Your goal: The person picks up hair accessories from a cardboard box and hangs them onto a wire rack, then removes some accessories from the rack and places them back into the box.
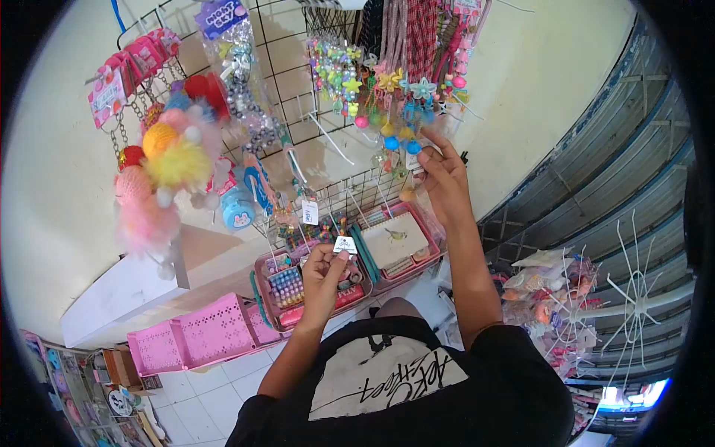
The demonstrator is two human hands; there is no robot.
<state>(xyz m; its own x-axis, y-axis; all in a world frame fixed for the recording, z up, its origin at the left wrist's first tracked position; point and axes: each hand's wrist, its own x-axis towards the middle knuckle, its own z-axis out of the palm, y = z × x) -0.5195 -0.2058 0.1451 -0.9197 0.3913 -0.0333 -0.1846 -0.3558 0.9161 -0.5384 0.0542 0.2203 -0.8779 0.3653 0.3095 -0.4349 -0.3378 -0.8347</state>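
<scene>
My left hand (320, 277) is closed in a pinch on a small white card (344, 245) with dark print, above the baskets of small goods. Higher up on the right, my right hand (445, 177) reaches to the hanging bead charms (402, 134) with yellow and blue flowers and balls. Its thumb and fingers are bent round a small pale tag (415, 161) beside the charms, and part of that tag is hidden. A white price label (310, 212) hangs left of the charms.
Fluffy pom-pom keychains (160, 156) hang from the wire rack (290, 67) on the left. Below are a pink basket (279, 322) with bead boxes, a notebook (395, 242) in another basket, and pink perforated trays (201, 335). A hook stand (633, 298) with packets is at right.
</scene>
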